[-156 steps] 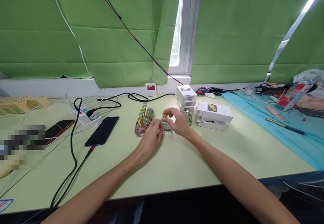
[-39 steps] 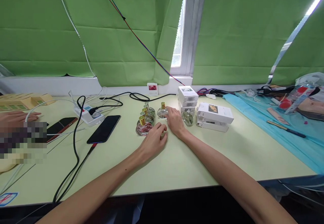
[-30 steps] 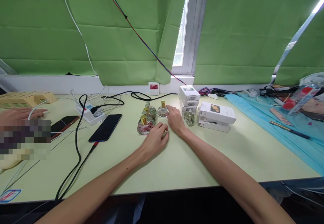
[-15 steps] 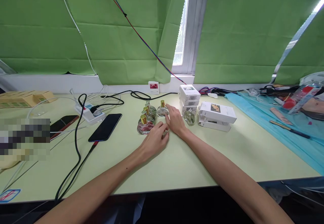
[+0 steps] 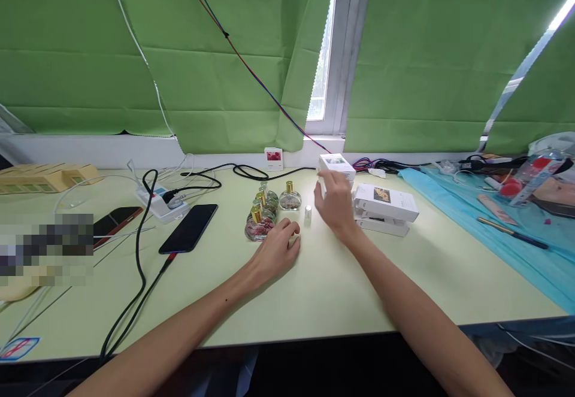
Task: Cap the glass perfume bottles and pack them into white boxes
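My left hand (image 5: pixel 279 246) rests on the table with its fingers loosely curled and a gap at the thumb, nothing visible in it. Left of it stands a row of glass perfume bottles with gold necks, the nearest a pinkish bottle (image 5: pixel 259 229). A single clear perfume bottle (image 5: pixel 290 199) stands beside the row. Between my hands a small clear cap (image 5: pixel 308 215) stands upright. My right hand (image 5: pixel 336 208), slightly blurred, is in front of the stacked white boxes (image 5: pixel 336 163), thumb and forefinger apart. It covers the spot where another glass bottle stood.
More white boxes (image 5: pixel 386 201) lie right of my right hand. A small picture card box (image 5: pixel 274 158) stands by the wall. On the left are a black phone (image 5: pixel 188 229), a power strip (image 5: pixel 162 206) and cables. Blue plastic sheeting (image 5: pixel 494 223) with odds and ends covers the right side.
My right hand has moved right, from the single clear bottle to the front of the stacked boxes. The small clear cap now shows on the table. My left hand has hardly moved.
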Demonstrator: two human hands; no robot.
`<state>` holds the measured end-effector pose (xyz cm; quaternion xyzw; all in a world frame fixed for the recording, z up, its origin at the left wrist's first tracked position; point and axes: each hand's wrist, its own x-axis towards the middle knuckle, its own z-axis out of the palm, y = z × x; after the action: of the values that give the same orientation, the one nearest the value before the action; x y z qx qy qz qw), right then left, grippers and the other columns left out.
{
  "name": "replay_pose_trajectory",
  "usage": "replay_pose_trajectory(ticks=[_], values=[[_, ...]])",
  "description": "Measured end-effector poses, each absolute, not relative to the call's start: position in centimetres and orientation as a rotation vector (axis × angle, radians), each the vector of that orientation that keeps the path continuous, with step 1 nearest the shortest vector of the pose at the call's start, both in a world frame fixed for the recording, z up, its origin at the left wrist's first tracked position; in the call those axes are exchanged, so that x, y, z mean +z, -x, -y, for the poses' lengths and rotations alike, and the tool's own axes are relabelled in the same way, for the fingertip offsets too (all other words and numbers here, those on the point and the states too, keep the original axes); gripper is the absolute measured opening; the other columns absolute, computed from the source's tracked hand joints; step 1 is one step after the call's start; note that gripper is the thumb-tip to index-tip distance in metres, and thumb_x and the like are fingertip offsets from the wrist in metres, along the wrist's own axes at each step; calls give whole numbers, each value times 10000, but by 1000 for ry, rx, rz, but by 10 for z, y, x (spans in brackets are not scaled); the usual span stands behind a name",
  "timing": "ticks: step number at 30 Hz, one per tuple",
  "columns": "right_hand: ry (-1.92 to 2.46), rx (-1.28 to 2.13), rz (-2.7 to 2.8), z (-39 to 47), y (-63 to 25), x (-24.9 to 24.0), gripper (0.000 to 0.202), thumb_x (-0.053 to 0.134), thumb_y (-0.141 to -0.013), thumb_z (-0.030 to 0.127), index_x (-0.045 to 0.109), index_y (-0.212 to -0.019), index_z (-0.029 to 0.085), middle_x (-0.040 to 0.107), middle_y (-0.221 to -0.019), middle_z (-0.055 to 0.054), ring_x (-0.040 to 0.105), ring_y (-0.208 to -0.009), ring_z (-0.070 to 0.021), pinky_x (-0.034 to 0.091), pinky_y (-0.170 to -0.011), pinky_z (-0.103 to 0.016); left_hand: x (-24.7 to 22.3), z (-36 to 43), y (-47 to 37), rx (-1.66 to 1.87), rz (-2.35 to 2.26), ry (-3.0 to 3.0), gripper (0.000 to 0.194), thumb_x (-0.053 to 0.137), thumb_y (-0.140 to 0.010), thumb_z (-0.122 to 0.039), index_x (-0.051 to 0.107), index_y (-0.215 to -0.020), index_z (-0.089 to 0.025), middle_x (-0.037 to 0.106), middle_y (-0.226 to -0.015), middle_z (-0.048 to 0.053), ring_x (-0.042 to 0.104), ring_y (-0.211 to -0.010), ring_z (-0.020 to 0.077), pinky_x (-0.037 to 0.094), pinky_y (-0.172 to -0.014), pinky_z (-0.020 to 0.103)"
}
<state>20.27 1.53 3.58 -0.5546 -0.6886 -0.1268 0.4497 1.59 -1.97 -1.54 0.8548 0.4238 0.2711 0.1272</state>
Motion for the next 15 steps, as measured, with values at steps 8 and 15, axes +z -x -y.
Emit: replay_pose_trajectory(ticks=[8, 15], values=[[2048, -203, 1520, -3, -283, 67, 360, 480, -953, 329, 609, -1234, 145, 688, -1168, -177, 588, -1135, -335, 388, -963, -439, -16, 21, -15, 773, -1243, -2477, 87, 482, -945, -198, 567, -932, -185, 563, -944, 37, 499, -645, 128, 410, -624, 302], [2348, 1, 1504, -7, -305, 51, 358, 479, -965, 393, 633, -1205, 177, 675, -1239, -161, 559, -1239, -347, 349, -1047, -529, -15, 22, -16, 747, -1272, -2475, 81, 485, -937, -192, 563, -915, -185, 559, -922, 31, 499, -650, 134, 392, -624, 309]])
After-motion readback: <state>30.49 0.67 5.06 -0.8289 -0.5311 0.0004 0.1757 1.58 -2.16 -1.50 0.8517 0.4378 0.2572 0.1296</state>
